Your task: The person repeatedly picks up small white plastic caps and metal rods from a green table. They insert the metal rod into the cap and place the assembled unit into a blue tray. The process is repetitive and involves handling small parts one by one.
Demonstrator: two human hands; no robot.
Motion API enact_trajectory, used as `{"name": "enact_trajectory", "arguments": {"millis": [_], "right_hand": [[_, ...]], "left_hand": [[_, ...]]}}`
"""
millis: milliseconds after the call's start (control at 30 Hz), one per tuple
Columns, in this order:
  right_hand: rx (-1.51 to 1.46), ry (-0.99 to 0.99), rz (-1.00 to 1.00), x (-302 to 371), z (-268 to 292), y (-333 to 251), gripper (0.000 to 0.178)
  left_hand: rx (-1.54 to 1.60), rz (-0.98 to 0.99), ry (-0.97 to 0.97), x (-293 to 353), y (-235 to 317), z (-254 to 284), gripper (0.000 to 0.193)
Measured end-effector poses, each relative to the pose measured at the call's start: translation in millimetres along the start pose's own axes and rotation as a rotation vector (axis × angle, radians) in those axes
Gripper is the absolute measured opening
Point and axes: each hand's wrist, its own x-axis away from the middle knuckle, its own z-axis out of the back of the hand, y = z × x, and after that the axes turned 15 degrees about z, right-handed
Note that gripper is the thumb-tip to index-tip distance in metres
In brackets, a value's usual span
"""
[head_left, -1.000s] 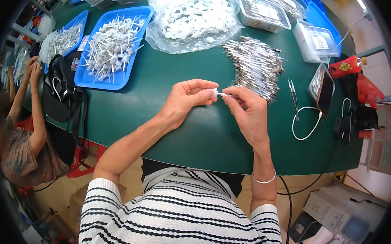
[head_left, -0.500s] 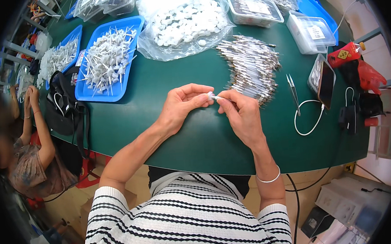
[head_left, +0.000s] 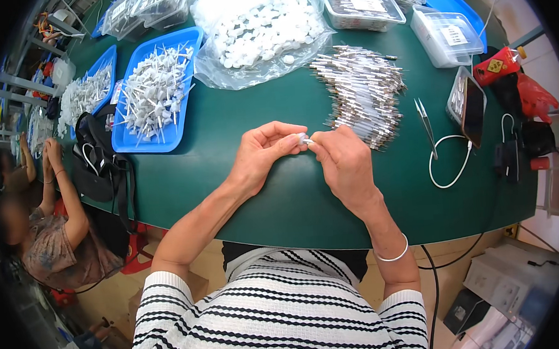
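Note:
My left hand (head_left: 256,157) pinches a small white plastic cap (head_left: 302,138) between thumb and fingers, above the near middle of the green table. Closed beside it, my right hand (head_left: 347,168) grips a thin silvery rod (head_left: 309,141) whose end meets the cap. My fingers cover most of both pieces, so how deep the rod sits cannot be seen. Just beyond my right hand lies a heap of similar thin rods (head_left: 364,100), metal-tipped with pale middles. A clear plastic bag (head_left: 221,79) full of white caps lies open farther back.
At the left, a blue tray (head_left: 145,147) holds white caps with rods in them; a black bag (head_left: 93,178) lies beside it. Tweezers (head_left: 426,129), a white cable (head_left: 441,185) and a phone (head_left: 472,114) are at the right. Lidded boxes (head_left: 362,6) stand behind. A co-worker (head_left: 62,243) sits left.
My right hand has turned and its fingers have curled closer to the cap, so less of the rod shows. My left hand stays nearly in place. The whole view has shifted slightly.

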Motion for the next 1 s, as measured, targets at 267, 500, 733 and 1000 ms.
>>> {"name": "enact_trajectory", "arguments": {"millis": [267, 500, 733, 1000], "right_hand": [[0.079, 0.002, -0.054, 0, -8, -7, 0.009], [-0.21, 0.094, -0.236, -5, -8, -14, 0.003], [-0.536, 0.145, -0.371, 0, -11, -12, 0.008], [-0.84, 0.205, -0.459, 5, -15, -12, 0.016]], "left_hand": [[-0.067, -0.156, 0.068, 3, -4, -8, 0.017], [-0.012, -0.182, -0.044, 1, 4, 0, 0.02], [-0.027, -0.263, -0.04, 13, 8, -10, 0.021], [-0.136, -0.437, 0.0, 16, -2, -13, 0.019]]}}
